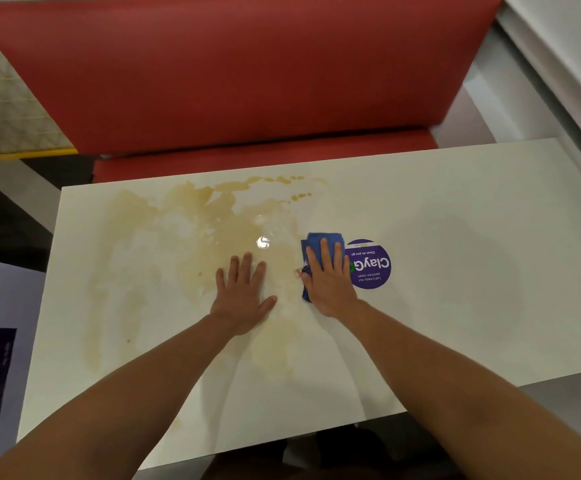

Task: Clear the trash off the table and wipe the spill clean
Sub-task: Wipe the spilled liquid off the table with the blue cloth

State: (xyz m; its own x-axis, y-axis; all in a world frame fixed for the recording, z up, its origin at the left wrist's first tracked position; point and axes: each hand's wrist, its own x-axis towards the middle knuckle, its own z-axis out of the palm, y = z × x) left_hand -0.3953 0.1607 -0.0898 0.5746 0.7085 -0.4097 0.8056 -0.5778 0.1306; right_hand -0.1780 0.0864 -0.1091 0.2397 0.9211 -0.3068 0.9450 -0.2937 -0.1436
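I am pressing my right hand (328,280), fingers flat, on a blue cloth (316,245) mid-table (455,237); my left hand (242,296) is lying flat, fingers straight, on the brown spill (192,244).

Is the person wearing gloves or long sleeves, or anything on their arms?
No. The left hand and right hand are bare, with no gloves. Both forearms are uncovered as far as the picture shows: no sleeves, watch, bracelet or rings can be seen.
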